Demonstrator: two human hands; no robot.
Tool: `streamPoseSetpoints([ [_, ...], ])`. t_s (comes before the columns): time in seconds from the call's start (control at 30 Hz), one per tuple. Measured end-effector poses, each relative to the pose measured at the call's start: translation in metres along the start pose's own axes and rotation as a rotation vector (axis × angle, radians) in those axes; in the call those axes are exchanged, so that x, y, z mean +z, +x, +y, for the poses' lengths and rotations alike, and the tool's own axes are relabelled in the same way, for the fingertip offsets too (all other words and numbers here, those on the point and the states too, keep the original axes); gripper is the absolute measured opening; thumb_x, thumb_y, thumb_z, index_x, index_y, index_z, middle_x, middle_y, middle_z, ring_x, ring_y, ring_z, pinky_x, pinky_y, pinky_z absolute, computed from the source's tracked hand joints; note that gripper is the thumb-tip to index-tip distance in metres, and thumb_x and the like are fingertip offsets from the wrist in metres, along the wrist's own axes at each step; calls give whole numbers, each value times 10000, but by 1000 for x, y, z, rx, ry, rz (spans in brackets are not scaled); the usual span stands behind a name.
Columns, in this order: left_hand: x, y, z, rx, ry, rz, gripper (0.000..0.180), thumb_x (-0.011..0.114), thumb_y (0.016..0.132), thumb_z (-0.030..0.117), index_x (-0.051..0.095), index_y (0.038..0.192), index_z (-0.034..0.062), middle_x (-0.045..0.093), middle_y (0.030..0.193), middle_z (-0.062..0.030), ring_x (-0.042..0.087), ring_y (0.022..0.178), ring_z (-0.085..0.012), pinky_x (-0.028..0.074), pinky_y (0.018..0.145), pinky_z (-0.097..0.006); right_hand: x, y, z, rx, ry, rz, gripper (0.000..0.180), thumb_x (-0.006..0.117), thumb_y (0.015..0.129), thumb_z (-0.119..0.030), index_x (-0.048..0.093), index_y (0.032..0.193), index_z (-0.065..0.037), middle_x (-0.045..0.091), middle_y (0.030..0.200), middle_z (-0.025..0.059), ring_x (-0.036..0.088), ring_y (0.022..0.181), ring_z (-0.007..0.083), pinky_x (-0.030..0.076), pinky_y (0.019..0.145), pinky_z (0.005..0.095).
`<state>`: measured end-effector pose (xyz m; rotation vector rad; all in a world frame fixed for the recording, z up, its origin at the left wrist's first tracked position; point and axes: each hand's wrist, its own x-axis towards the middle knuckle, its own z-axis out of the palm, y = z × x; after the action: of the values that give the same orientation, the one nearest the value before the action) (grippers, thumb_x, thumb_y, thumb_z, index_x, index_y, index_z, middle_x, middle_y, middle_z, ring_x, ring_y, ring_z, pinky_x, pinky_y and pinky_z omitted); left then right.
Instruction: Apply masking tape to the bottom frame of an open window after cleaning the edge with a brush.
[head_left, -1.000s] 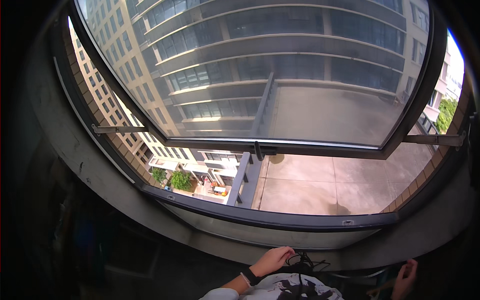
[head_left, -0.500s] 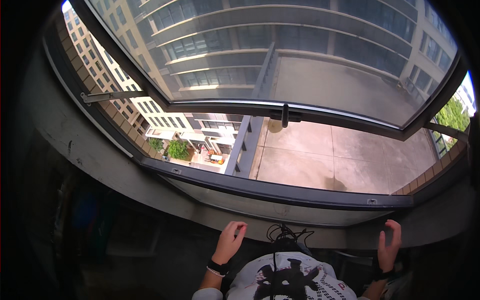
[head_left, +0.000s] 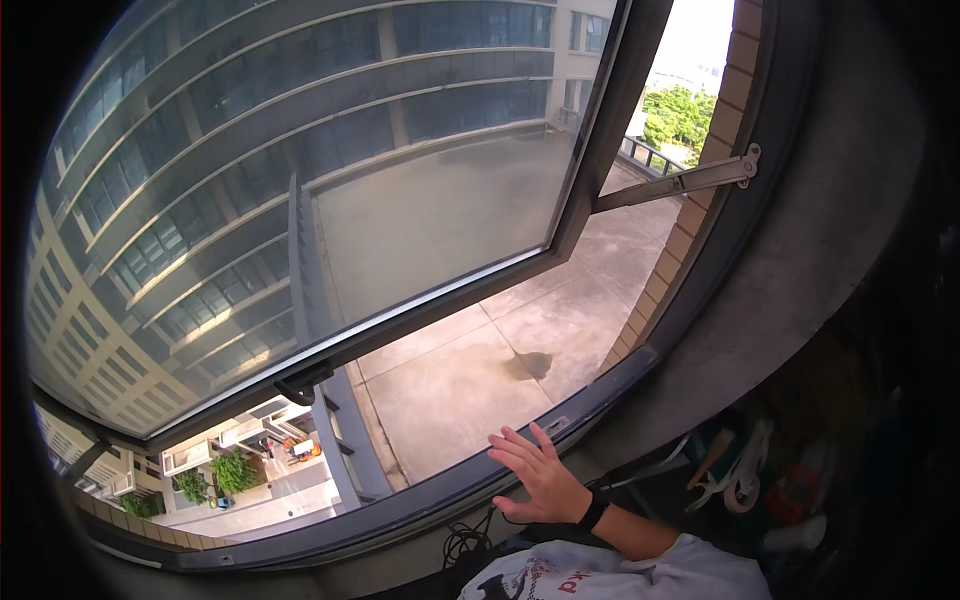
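Observation:
My right hand (head_left: 545, 484) reaches in from the lower right, with a dark band on the wrist. Its fingers are spread and nothing is held in them. The fingertips overlap the dark lower window frame (head_left: 400, 517) near a small metal catch plate (head_left: 558, 424); whether they touch it, I cannot tell. Beyond it, a large glass window sash (head_left: 450, 200) is tilted outward. A dark handle (head_left: 303, 384) sits on the sash's lower bar, left of my hand. On the right, a metal stay arm (head_left: 690, 181) joins sash and frame. My left hand is out of view.
Outside lies a concrete terrace (head_left: 450, 375), with a street and shrubs (head_left: 233, 473) far below on the left. Black cables (head_left: 466, 540) lie by the sill. White and other items (head_left: 745, 470) stand in the dark area at right.
The view has swung to the right and tilted. My right hand has moved up to the lower frame with its fingers spread. My left hand has left the view.

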<state>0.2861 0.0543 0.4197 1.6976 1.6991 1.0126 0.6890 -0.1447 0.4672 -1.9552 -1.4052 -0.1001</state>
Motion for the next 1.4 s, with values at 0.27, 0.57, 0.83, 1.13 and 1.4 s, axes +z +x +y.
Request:
streamPoseSetpoints([
  [0.27,-27,86,-52,41,24,80,328,477,896,144,495,1133,-81,528,1141,-202,500,1033,-288,370,926,-345,36,-7,0,99,13,-89,807,561,771,-479,252,1349,-9,242,1415,172,154,1332,342,52,1068,479],
  [0.57,-81,209,-80,271,-54,290,394,496,884,104,408,1230,-62,467,1231,-209,462,1122,-297,349,970,-367,86,-11,-53,214,-163,101,796,561,762,-456,278,1337,17,274,1399,186,179,1323,328,47,1066,480],
  [0.83,-99,300,-97,224,337,704,534,535,844,367,444,1164,-50,507,1071,-253,504,975,-370,392,872,-438,105,-20,-121,387,-221,121,678,535,819,-390,297,1336,-23,268,1397,180,186,1319,326,64,1065,488],
  [1.13,-63,305,-89,429,45,861,325,553,855,280,501,1025,8,530,982,-180,516,924,-335,412,795,-465,85,-34,-129,506,-315,274,602,561,783,-246,341,1284,6,318,1356,204,220,1294,370,91,1062,494],
  [1.4,-50,313,-68,222,-511,525,411,489,853,67,363,1236,-14,396,1194,-140,414,1049,-223,376,894,-317,87,-58,-117,546,-387,312,569,469,817,-143,273,1331,4,268,1399,176,130,1335,347,52,1070,505],
])
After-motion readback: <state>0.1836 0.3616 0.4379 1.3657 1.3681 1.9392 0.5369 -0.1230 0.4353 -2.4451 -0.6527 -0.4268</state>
